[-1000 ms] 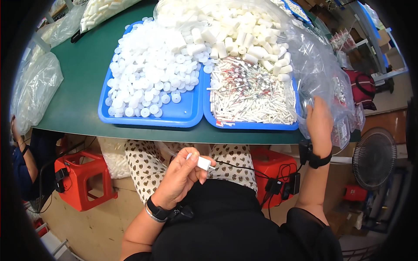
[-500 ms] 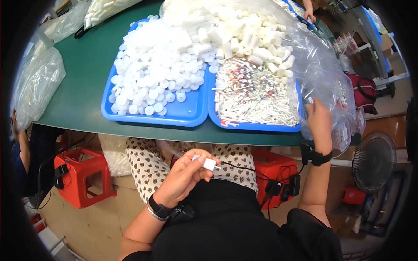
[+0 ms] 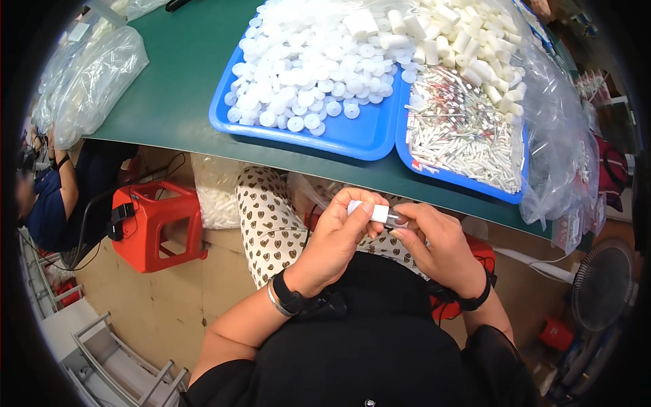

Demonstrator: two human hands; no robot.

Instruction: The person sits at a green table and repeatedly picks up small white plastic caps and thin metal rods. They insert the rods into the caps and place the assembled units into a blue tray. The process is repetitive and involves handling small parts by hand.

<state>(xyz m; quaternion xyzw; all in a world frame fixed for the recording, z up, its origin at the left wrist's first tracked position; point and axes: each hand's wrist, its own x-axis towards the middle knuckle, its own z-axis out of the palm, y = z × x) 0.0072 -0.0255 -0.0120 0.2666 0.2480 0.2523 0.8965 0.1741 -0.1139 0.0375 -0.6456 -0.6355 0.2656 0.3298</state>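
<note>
Above my lap, my left hand (image 3: pixel 333 237) is closed around a small white cylinder (image 3: pixel 380 214) with a pale round piece at its near end. My right hand (image 3: pixel 441 245) meets it from the right, thumb and fingers pinched at a small clear-grey tip that sticks out of the cylinder's end. What exactly sits between those right fingertips is too small to tell. Beyond my hands, a blue tray (image 3: pixel 352 148) bears a heap of translucent white discs (image 3: pixel 305 88). Beside it, a second blue tray (image 3: pixel 468 182) holds many thin white sticks (image 3: pixel 461 136), some with red.
Cream-white cylinders (image 3: pixel 468 41) are heaped behind the sticks. Clear plastic bags lie at the table's right side and at its left edge (image 3: pixel 102 81). A red stool (image 3: pixel 159 230) stands at left, a fan (image 3: pixel 602 285) at right. Another person's arm (image 3: pixel 66 183) shows at far left.
My right hand has come from beside the right-hand tray down to my left hand and now pinches at the cylinder's end. The whole view has shifted, so the trays appear farther right and higher.
</note>
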